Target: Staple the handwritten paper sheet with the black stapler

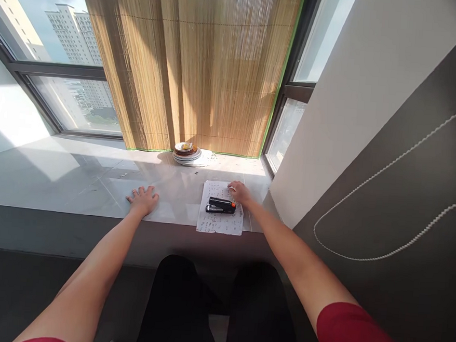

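One left hand (143, 200) lies spread flat; the right hand (240, 192) curls at the sheet (220, 223), far right, grip unclear. Gentle handling should keep the stapler (221, 202) steady.

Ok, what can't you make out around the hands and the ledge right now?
All in the head view:
- Writing on the paper: too small to read, partly covered by the stapler.
- Anything between the fingertips of the right hand: too small to tell.
- Whatever lies under the left hand: hidden by its palm.
- The ends of the cord: cut off by the right edge.
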{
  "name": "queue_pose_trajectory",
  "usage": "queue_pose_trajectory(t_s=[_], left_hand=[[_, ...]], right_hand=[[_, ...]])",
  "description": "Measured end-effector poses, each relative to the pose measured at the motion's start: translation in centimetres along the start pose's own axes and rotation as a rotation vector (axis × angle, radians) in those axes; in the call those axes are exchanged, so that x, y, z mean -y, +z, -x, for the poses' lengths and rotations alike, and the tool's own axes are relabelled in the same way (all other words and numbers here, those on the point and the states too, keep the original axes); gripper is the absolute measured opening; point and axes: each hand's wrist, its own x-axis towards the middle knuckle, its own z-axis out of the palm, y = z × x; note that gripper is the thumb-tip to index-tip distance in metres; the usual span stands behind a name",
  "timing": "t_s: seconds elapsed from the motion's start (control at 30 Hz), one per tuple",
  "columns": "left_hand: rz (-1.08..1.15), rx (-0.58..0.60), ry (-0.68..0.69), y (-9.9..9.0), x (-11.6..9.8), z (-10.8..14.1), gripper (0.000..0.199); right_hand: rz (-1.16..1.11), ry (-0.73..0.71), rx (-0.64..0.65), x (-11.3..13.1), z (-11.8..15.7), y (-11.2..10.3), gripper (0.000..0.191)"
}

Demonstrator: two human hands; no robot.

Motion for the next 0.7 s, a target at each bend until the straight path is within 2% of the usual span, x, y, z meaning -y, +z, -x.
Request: queue_pose_trajectory(t_s=[0.1, 0.2, 0.3, 0.43, 0.7], left_hand=[[-0.005, -0.001, -0.003, -0.1, -0.1, 0.0, 0.061], [-0.006, 0.002, -0.002, -0.2, -0.1, 0.1, 0.061], [0.003, 0.012, -0.007, -0.3, -0.1, 0.1, 0.062], [0.007, 0.018, -0.007, -0.1, 0.1, 0.0, 0.063], [0.001, -0.013, -0.002, 0.0, 0.2, 0.2, 0.062]], right_hand=[[-0.07, -0.054, 0.032, -1.5, 2.2, -0.5, 0.044], [-0.042, -0.049, 0.091, -1.9, 3.1, 0.0, 0.053], [0.03, -0.007, 0.137, -1.6, 3.0, 0.6, 0.056], [0.081, -0.028, 0.161, -1.4, 2.6, 1.0, 0.058], [0.094, -0.042, 0.123, -1.4, 2.6, 1.3, 0.053]])
